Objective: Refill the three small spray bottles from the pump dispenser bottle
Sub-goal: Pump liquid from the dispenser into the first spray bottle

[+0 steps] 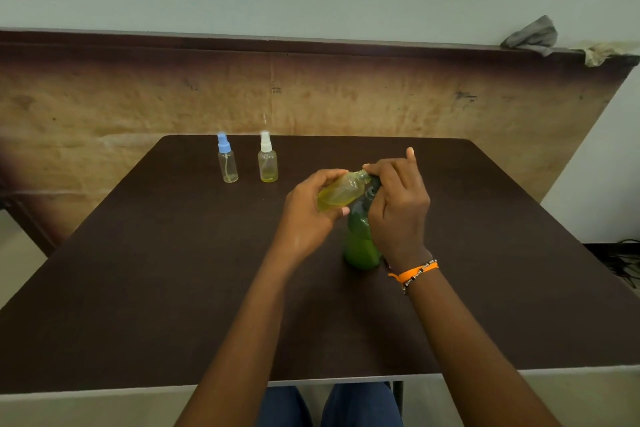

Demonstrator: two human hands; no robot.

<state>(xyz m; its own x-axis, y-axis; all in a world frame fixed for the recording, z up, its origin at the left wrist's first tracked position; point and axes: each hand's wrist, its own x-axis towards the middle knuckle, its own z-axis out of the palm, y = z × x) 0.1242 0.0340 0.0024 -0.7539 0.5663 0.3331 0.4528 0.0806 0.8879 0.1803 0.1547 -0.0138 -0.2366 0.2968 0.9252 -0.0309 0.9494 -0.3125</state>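
Head view: I judge third fill underway. Left hand [311, 208] grips uncapped spray bottle [341, 191], tilted at green pump dispenser bottle [360, 239]; right hand [398, 198] curls around pump head [372, 185]. Far left, white-capped bottle [267, 159] has little liquid, blue-capped bottle [227, 159] looks near empty.

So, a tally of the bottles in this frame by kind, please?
Small spray bottles: 3, blue-capped, white-capped, and an uncapped one tilted in the left hand
Green pump dispenser bottle: 1, under the right hand
Total: 4

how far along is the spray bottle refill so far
In hand: the left hand holds an uncapped spray bottle, partly yellow, tilted at the green pump bottle's nozzle, where the right hand rests. The white-capped bottle shows only a little yellow at its base; the blue-capped bottle looks nearly empty. Both look left to do.
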